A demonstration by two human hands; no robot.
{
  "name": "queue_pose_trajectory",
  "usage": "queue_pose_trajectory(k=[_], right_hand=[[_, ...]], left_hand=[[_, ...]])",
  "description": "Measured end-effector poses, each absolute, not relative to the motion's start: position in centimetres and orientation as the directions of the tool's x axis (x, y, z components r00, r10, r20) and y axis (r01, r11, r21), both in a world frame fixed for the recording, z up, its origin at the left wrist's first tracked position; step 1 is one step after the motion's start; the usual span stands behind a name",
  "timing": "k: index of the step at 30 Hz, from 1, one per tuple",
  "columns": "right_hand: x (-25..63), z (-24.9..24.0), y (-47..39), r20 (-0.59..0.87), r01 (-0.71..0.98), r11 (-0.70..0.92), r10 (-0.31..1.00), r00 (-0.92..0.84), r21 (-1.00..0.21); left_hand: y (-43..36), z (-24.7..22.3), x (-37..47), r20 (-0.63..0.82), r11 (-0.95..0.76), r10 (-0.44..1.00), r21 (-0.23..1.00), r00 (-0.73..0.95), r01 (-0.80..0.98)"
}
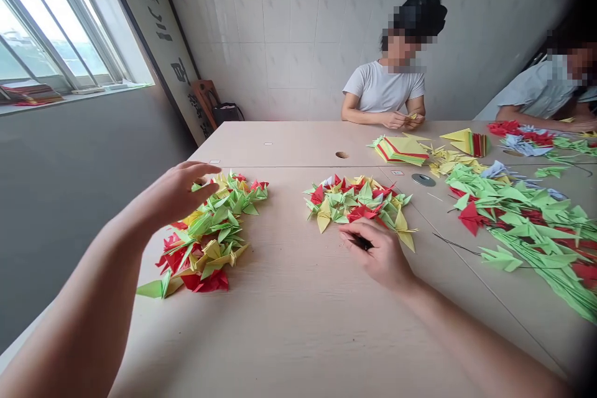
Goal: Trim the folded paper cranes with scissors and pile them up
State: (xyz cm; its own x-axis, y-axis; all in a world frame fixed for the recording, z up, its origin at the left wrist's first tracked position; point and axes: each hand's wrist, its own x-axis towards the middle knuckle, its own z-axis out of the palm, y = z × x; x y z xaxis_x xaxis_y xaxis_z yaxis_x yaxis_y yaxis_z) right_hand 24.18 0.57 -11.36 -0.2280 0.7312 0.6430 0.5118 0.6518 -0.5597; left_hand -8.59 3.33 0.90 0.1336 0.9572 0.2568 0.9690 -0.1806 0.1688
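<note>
My left hand [184,193] hovers over the top left edge of a long pile of folded paper pieces [214,224] in green, red and yellow, its fingers apart and nothing seen in them. My right hand [373,249] is curled on the table [289,317], at the near edge of a second, rounder pile of folded paper pieces [345,199]. Something dark shows between its thumb and fingers, too small to make out.
Across the table, a person [387,87] handles a yellow paper piece. Another person [541,93] sits at the far right. Stacked coloured paper [401,149] lies near the middle. Green and red strung pieces [536,217] spread at the right, beside a metal disc [423,180].
</note>
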Motion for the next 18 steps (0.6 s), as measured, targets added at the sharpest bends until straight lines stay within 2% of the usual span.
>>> queue_pose_trajectory(k=[3, 7, 18], right_hand=[[24.1, -11.3, 0.5, 0.652, 0.514, 0.660, 0.722, -0.232, -0.548], [24.2, -11.4, 0.5, 0.650, 0.524, 0.650, 0.728, -0.220, -0.550], [24.2, -11.4, 0.6, 0.655, 0.520, 0.658, 0.721, -0.226, -0.545]], left_hand=[[4.1, 1.3, -11.6, 0.136, -0.018, 0.991, 0.086, 0.006, 0.996], [4.4, 1.1, -13.5, 0.017, 0.046, 0.999, 0.114, -0.048, 0.992], [5.8, -0.7, -14.6, 0.014, 0.124, 0.992, 0.025, -0.124, 0.992]])
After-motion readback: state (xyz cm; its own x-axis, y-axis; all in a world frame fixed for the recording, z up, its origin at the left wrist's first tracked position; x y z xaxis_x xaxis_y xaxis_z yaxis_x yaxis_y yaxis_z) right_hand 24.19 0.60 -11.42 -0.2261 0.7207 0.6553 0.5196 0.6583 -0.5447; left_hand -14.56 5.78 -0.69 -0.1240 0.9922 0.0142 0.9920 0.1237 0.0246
